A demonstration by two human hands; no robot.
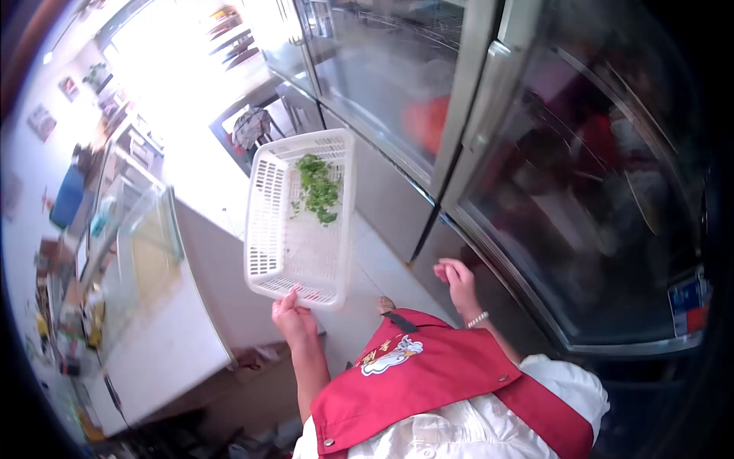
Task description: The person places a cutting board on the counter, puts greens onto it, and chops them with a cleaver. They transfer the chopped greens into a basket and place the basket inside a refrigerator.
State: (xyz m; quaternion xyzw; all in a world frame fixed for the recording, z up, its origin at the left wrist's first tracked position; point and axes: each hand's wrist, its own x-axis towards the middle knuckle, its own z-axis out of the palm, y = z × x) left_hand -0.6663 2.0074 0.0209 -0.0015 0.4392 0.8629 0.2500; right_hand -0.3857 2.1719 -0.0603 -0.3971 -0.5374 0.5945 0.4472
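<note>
A white plastic basket (260, 222) with slotted sides hangs in front of me, its long side running away from my body. Some leafy green herbs (318, 187) lie in its far half. My left hand (295, 317) grips the basket's near rim, the fingers closed over the edge. To the right, my right hand (456, 281) is held in the air beside the fridge, apart from the basket. Its fingers are loosely bent and a little apart, with nothing visible in them. A beaded bracelet (478, 319) circles that wrist.
Glass-doored fridges (573, 176) with metal frames stand along the right. On the left is a white counter (164, 352) with a glass case (149, 252). A chair with a patterned bag (251, 126) stands farther off. My red apron (428, 375) shows below.
</note>
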